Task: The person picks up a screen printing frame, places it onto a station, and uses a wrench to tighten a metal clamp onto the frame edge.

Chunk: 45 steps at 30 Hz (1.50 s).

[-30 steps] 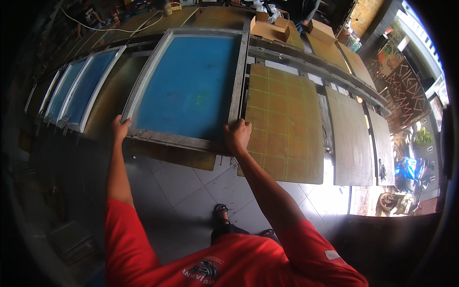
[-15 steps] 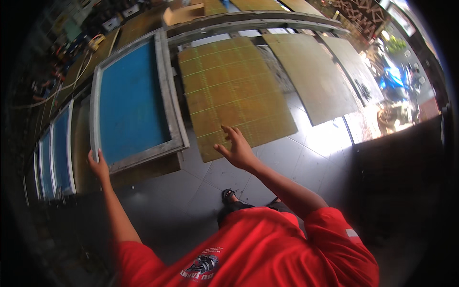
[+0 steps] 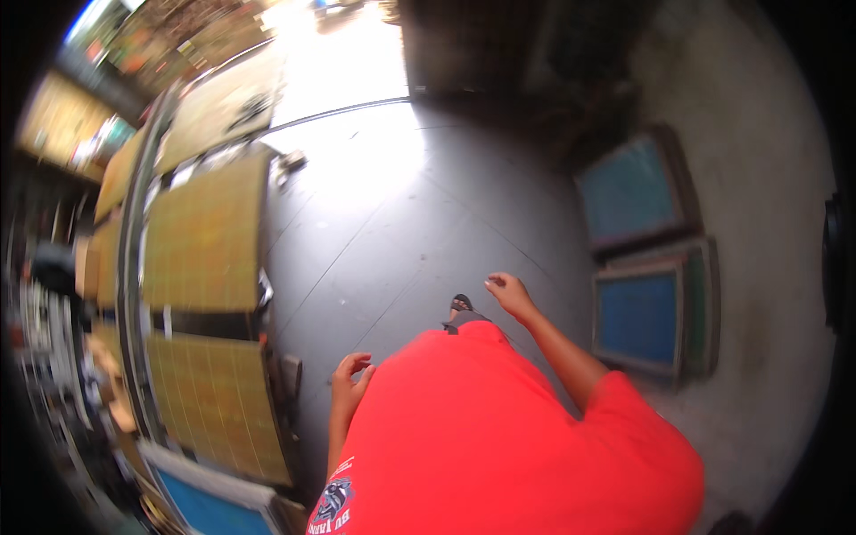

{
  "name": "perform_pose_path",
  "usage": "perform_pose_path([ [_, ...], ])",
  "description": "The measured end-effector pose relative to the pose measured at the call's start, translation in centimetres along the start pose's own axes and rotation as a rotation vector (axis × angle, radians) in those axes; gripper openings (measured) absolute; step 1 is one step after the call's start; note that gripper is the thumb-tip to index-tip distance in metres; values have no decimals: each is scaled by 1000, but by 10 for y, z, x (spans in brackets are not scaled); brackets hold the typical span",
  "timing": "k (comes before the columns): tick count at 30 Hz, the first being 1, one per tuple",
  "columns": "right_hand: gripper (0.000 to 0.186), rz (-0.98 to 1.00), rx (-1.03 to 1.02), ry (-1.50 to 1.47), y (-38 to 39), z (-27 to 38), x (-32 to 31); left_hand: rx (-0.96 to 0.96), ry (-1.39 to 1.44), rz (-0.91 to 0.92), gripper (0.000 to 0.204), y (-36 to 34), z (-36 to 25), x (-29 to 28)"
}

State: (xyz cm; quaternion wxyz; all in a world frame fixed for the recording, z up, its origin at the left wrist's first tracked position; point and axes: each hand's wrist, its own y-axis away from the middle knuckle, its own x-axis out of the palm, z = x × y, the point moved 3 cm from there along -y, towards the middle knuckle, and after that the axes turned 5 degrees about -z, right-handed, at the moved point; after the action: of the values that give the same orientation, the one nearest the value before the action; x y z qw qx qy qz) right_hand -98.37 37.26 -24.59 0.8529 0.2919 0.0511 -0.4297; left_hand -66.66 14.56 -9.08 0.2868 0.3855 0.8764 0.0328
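My left hand hangs beside my red shirt, its thumb and fingers apart and slightly curved, holding nothing. Out over the grey floor, my right hand is also free, its fingers loosely bent and somewhat blurred. Closest on my left hand's side is a yellowish board marked with pale grid lines. Below it, at the lower left, lies the blue screen-printing frame with a grey rim, partly cut off by my shirt. Neither hand touches a board or a frame.
Another yellowish board lies further along the rack, with a metal rail behind. Against the right wall lean several frames, including a blue screen frame and a teal one. Tiled floor runs between, toward a bright doorway.
My left hand has let go of the blue screen frame's edge. My view has swung right, so the rack now lies at left. My right hand is away from the grid-marked board.
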Motion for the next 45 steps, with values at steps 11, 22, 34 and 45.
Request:
perform_pose_path([
  [11,38,-604,380,-362,-24,-98,-116,-134,-502,633,27,-255,8,57],
  [22,48,-986,680,-254,-37,-81,-170,-136,-665,740,27,-524,-49,70],
  [34,62,-1255,585,429,-188,-115,-546,-121,-447,613,32,-662,-195,177],
  [45,46,-1178,605,624,-247,-197,-711,-268,-913,877,28,-574,-264,242],
])
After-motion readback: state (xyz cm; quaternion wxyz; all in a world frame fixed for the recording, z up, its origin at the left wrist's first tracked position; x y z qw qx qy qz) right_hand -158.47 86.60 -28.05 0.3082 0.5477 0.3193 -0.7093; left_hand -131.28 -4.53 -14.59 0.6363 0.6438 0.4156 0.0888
